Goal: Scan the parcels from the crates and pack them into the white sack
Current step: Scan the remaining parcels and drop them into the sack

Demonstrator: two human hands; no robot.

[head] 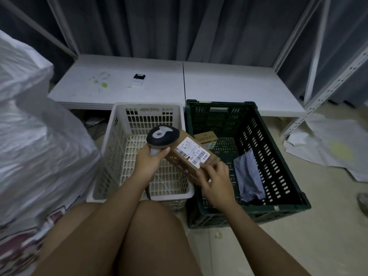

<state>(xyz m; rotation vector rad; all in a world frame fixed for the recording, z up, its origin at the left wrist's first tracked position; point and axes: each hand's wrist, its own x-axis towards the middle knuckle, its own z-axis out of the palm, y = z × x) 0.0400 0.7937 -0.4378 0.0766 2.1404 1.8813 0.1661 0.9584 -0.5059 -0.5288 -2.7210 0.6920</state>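
My left hand [148, 160] grips the handle of a barcode scanner [161, 136], whose dark head points at a brown cardboard parcel [190, 158] with a white barcode label. My right hand [216, 180] holds the near end of that parcel above the gap between the two crates. The white crate [119, 120] on the left has nothing showing inside it. In the dark green crate [278, 156] on the right lie a small brown box [206, 138] and a grey soft packet [249, 174]. The bulging white sack [35, 136] fills the left side.
A low white shelf board [219, 84] runs behind the crates, with a small remote-like device [137, 79] on it. White shelf uprights [322, 92] stand at the right. White sheets [334, 148] lie on the floor at the right. My knees [139, 236] are in the foreground.
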